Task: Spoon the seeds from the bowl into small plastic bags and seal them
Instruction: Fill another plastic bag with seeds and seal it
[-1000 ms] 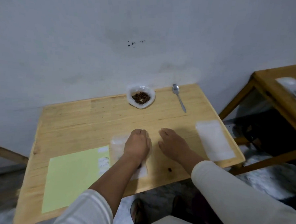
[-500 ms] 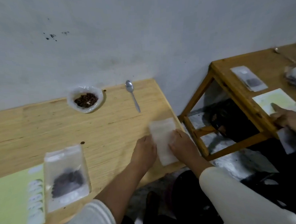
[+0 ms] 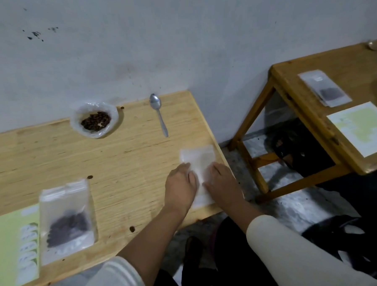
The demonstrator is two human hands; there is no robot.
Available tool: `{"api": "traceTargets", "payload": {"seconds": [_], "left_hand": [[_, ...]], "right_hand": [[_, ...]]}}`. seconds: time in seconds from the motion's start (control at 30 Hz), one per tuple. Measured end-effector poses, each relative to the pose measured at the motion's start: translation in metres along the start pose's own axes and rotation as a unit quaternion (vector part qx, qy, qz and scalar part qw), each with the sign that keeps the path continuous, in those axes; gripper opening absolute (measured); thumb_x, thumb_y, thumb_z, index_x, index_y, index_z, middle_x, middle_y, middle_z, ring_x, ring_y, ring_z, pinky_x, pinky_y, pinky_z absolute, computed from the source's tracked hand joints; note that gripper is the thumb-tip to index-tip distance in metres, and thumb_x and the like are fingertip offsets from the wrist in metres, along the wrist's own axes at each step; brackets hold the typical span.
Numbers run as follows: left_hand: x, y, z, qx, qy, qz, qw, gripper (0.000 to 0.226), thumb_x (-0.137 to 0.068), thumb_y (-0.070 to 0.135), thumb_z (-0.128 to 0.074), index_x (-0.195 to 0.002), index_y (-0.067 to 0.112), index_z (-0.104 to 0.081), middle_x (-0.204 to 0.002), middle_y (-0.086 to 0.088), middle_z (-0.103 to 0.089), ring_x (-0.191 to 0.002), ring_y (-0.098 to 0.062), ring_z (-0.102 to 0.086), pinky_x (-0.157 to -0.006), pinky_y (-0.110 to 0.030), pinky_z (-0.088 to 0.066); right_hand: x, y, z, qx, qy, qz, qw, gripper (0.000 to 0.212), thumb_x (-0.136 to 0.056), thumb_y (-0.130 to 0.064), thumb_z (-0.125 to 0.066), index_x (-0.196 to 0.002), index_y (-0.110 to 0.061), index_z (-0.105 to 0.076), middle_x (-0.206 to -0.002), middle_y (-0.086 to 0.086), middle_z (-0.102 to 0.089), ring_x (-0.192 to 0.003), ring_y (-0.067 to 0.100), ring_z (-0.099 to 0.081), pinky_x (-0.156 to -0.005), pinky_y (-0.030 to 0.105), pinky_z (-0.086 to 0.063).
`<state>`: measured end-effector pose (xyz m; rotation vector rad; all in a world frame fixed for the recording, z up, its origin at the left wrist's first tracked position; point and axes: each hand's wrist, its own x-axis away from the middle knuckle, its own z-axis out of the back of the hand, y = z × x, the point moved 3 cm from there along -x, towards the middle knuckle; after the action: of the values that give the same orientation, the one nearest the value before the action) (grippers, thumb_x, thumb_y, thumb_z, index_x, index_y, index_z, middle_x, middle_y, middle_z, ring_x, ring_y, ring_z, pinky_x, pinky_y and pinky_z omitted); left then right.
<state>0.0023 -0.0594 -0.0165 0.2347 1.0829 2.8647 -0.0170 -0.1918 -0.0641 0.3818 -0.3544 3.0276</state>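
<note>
Centre right: left hand point(image 3: 181, 187) and right hand point(image 3: 223, 184) lie flat — fingers straight, pressing a thin translucent empty bag point(image 3: 199, 162) onto the grained wooden desk point(image 3: 123, 168).
</note>
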Motion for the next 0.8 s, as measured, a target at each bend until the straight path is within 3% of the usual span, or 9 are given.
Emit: {"api": "traceTargets", "payload": {"seconds": [0.1, 0.23, 0.43, 0.57, 0.67, 0.8], "left_hand": [[-0.004, 0.001, -0.005, 0.008, -0.012, 0.026, 1.000, 0.040, -0.092, 0.016, -0.048, -0.129, 0.003, -0.053, -0.133, -0.011, -0.055, -0.121, -0.023, -0.051, -0.102, -0.021, -0.028], [-0.015, -0.004, -0.008, -0.006, -0.006, 0.054, 0.999, 0.040, -0.093, 0.018, -0.045, -0.131, 0.005, -0.049, -0.136, -0.010, -0.051, -0.125, -0.022, -0.046, -0.100, -0.019, -0.021], [-0.018, -0.010, -0.012, 0.006, 0.027, 0.044, 0.999, 0.034, -0.091, 0.016, -0.050, -0.122, 0.006, -0.057, -0.129, -0.009, -0.056, -0.122, -0.023, -0.049, -0.098, -0.017, -0.023], [-0.017, -0.011, -0.008, 0.052, 0.073, 0.035, 0.995, 0.017, -0.087, 0.013, -0.058, -0.102, 0.011, -0.067, -0.110, -0.008, -0.062, -0.102, -0.017, -0.056, -0.083, -0.003, -0.024], [-0.018, -0.006, -0.001, 0.142, 0.070, 0.054, 0.986, 0.013, -0.087, 0.007, -0.059, -0.087, 0.017, -0.068, -0.093, -0.001, -0.065, -0.080, -0.008, -0.057, -0.070, -0.001, -0.034], [-0.018, -0.002, 0.012, 0.205, 0.052, 0.066, 0.975, 0.017, -0.089, 0.006, -0.058, -0.085, 0.020, -0.067, -0.084, 0.012, -0.066, -0.075, 0.004, -0.057, -0.068, 0.002, -0.037]], "right_hand": [[0.007, -0.004, 0.011, -0.036, 0.021, -0.013, 0.999, 0.059, -0.088, -0.036, -0.040, -0.131, 0.004, -0.044, -0.134, 0.018, -0.046, -0.126, 0.029, -0.041, -0.101, 0.034, -0.039], [0.012, -0.005, 0.020, -0.058, 0.024, 0.007, 0.998, 0.062, -0.091, -0.033, -0.052, -0.141, -0.004, -0.031, -0.146, 0.008, -0.033, -0.136, 0.021, -0.027, -0.108, 0.028, -0.030], [0.010, -0.003, 0.019, -0.072, 0.033, 0.005, 0.997, 0.062, -0.091, -0.033, -0.054, -0.142, -0.006, -0.030, -0.147, 0.007, -0.032, -0.137, 0.019, -0.026, -0.109, 0.027, -0.028], [0.009, -0.001, 0.019, -0.081, 0.036, 0.001, 0.996, 0.061, -0.089, -0.032, -0.055, -0.140, -0.007, -0.033, -0.146, 0.006, -0.034, -0.136, 0.019, -0.027, -0.109, 0.027, -0.028], [0.004, 0.004, 0.018, -0.114, 0.019, -0.016, 0.993, 0.062, -0.087, -0.033, -0.060, -0.139, -0.009, -0.036, -0.144, 0.006, -0.038, -0.133, 0.019, -0.032, -0.108, 0.025, -0.028], [-0.003, 0.010, 0.039, -0.253, 0.074, -0.056, 0.963, 0.064, -0.083, -0.031, -0.066, -0.137, -0.013, -0.038, -0.139, 0.006, -0.042, -0.124, 0.018, -0.042, -0.091, 0.014, -0.027]]}}
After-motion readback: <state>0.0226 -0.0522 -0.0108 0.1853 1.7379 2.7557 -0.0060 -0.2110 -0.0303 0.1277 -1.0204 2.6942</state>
